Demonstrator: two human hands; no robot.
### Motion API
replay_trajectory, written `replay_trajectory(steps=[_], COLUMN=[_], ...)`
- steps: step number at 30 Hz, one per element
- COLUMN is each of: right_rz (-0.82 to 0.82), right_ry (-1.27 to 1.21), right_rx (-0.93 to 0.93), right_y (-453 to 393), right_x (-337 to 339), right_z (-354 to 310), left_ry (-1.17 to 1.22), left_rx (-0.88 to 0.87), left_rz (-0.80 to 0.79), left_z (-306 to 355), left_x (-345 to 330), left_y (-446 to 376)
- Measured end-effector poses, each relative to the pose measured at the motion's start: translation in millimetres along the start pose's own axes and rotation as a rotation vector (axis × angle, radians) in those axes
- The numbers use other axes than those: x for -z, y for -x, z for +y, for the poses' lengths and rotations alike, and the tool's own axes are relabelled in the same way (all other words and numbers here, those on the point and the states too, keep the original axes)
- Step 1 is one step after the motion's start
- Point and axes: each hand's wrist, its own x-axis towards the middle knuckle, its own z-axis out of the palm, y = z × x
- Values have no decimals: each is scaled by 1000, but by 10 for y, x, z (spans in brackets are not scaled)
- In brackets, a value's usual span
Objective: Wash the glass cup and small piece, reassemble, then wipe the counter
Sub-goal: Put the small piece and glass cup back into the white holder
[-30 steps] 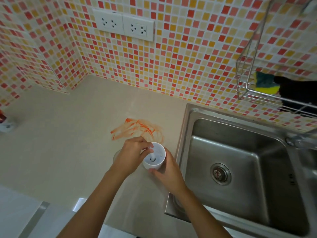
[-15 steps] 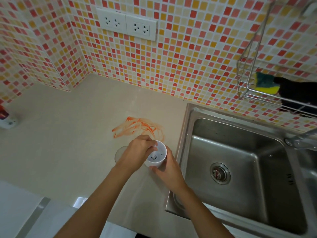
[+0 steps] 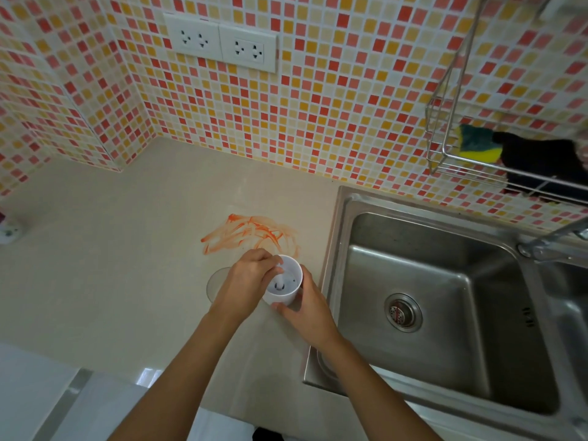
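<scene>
A white plastic cup-shaped part [image 3: 286, 283] sits over the beige counter [image 3: 127, 281] just left of the sink. My right hand [image 3: 307, 313] wraps around its right side and bottom. My left hand [image 3: 246, 280] comes from the left, its fingertips pinched on a small white piece [image 3: 280, 275] that stands in the middle of the cup's inside. A clear glass cup [image 3: 214, 283] stands on the counter behind my left hand, mostly hidden by it. An orange smear [image 3: 251, 233] stains the counter just beyond my hands.
A steel sink [image 3: 445, 249] with a drain [image 3: 402, 311] lies to the right, and a faucet [image 3: 556, 243] reaches in from the right edge. A wire rack [image 3: 445, 160] on the tiled wall holds a sponge [image 3: 477, 144] and a black cloth [image 3: 541, 160]. A small white object [image 3: 8, 232] sits at the far left.
My left fingertips have dipped further into the white cup onto the small piece. Both hands and the cup stayed almost in place beside the sink.
</scene>
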Motion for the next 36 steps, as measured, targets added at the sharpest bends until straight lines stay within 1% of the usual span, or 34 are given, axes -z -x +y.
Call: replay_trajectory(steps=[8, 15, 19, 31, 36], right_rz=[13, 8, 7, 4, -8], right_ry=[27, 12, 16, 22, 8], right_rx=[14, 33, 30, 24, 18], right_y=[-4, -16, -6, -10, -12], right_x=[8, 8, 17, 16, 6], right_z=[-4, 5, -7, 1, 34], left_ry=[-1, -36, -44, -62, -85], left_rx=[33, -26, -27, -52, -100], left_rz=[-18, 38, 8, -7, -39], left_z=[-58, -27, -61, -82, -48], left_x=[-76, 4, 7, 4, -59], left_y=[29, -9, -32, -74, -50])
